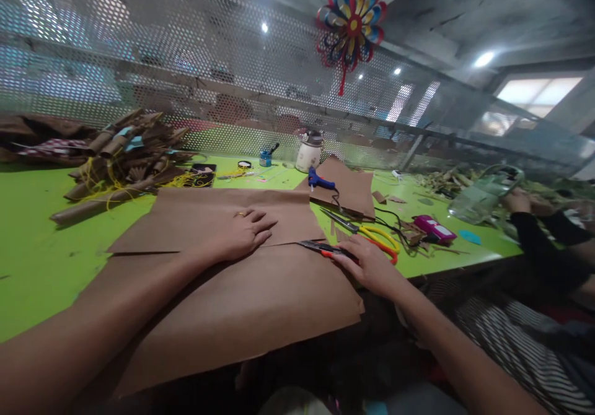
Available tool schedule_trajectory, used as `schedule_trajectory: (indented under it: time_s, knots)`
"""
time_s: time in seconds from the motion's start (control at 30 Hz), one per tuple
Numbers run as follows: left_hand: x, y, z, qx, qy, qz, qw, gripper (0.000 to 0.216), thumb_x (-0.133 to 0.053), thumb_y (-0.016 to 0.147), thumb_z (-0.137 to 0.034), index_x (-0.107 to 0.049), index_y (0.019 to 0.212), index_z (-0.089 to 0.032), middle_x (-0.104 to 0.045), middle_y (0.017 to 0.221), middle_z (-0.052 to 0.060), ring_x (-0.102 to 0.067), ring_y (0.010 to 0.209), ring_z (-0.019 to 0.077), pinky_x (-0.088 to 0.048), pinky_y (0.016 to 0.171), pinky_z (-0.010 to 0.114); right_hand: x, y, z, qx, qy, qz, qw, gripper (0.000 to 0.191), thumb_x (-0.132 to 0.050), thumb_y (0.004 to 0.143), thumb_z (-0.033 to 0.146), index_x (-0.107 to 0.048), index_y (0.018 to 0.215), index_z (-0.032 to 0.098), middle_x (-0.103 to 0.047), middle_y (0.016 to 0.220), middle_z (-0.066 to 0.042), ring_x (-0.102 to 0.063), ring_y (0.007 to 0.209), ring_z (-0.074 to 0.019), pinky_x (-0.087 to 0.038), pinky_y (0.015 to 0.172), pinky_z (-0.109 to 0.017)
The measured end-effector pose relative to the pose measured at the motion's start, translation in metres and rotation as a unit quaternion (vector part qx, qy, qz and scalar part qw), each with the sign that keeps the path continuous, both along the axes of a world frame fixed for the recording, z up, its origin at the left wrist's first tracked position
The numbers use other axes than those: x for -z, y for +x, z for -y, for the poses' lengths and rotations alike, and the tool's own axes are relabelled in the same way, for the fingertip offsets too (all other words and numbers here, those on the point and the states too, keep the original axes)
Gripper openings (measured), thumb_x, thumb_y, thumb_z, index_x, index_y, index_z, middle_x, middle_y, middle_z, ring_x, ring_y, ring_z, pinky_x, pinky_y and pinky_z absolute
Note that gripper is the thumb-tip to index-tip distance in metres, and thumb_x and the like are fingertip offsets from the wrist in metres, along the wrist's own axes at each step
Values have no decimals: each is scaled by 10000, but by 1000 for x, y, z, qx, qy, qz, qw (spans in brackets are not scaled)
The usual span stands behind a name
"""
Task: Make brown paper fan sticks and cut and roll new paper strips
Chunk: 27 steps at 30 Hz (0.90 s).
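Observation:
A large sheet of brown paper (242,303) lies over the near edge of the green table (37,241), with another brown sheet (199,217) behind it. My left hand (244,234) rests flat on the paper, fingers stretched out, a ring on one finger. My right hand (369,265) is at the right edge of the paper, its fingers on a red-handled cutter (320,248) that lies along the seam between the two sheets. Whether the fingers grip the cutter or only touch it is unclear.
Yellow-and-orange scissors (372,235), a blue glue gun (320,182), a pink object (434,229) and paper scraps lie to the right. Rolled brown paper tubes (121,161) pile up at the left. A white jar (308,152) stands by the perforated metal screen. Another person's dark-sleeved arm (534,232) is at the far right.

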<state>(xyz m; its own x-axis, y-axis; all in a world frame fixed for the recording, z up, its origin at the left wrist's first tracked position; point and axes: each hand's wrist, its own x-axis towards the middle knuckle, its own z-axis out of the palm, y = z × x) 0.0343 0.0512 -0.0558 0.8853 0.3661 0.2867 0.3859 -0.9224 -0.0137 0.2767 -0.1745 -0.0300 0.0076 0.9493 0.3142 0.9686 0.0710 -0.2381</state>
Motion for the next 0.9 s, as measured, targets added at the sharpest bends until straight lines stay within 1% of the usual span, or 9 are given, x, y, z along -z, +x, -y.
schedule_trajectory:
  time_s: [0.17, 0.3, 0.5, 0.63, 0.77, 0.9]
  knots:
    - [-2, -1, 3, -3, -10, -4, 1000, 500, -242, 944, -471, -459, 1335, -247, -513, 1327, 79, -432, 1203, 247, -288, 1010, 388, 0, -12, -9, -15, -2, -5, 1000, 307, -451, 923, 396, -655, 1053, 208, -601, 940, -85, -554, 901, -214, -455, 773, -324]
    - [-6, -1, 6, -7, -22, -9, 1000, 505, -251, 942, -475, -454, 1335, -231, -495, 1349, 83, -420, 1215, 252, -284, 1016, 391, 1, -17, -12, -20, 15, -6, 1000, 307, -458, 920, 390, -641, 1100, 222, -588, 948, -81, -542, 928, -217, -450, 807, -335]
    - [-10, -2, 9, -6, -44, -8, 999, 485, -223, 957, -423, -422, 1355, -232, -475, 1376, 73, -409, 1233, 233, -282, 1026, 384, 0, -24, -13, -31, 43, 20, 998, 293, -460, 919, 386, -677, 1030, 224, -553, 867, -79, -519, 849, -211, -442, 747, -333]
    - [-11, -3, 9, -6, -48, -12, 999, 474, -219, 959, -384, -407, 1363, -222, -464, 1388, 72, -407, 1234, 228, -283, 1028, 384, 4, -28, -16, -27, 53, 54, 997, 287, -464, 916, 387, -671, 1012, 212, -565, 882, -89, -506, 877, -232, -425, 770, -361]
    - [-8, -2, 9, -13, -46, -13, 999, 473, -231, 954, -394, -400, 1365, -232, -459, 1387, 74, -400, 1234, 240, -298, 1013, 388, 6, -29, -17, -27, 47, 66, 996, 280, -476, 910, 395, -659, 1044, 229, -582, 911, -88, -495, 910, -245, -408, 786, -378]
    - [-7, -2, 9, -18, -44, -11, 999, 478, -244, 951, -403, -406, 1361, -221, -461, 1382, 84, -406, 1224, 259, -308, 1003, 402, 6, -34, -19, -23, 45, 70, 996, 275, -472, 914, 395, -660, 1018, 223, -593, 926, -83, -489, 934, -249, -394, 793, -384]
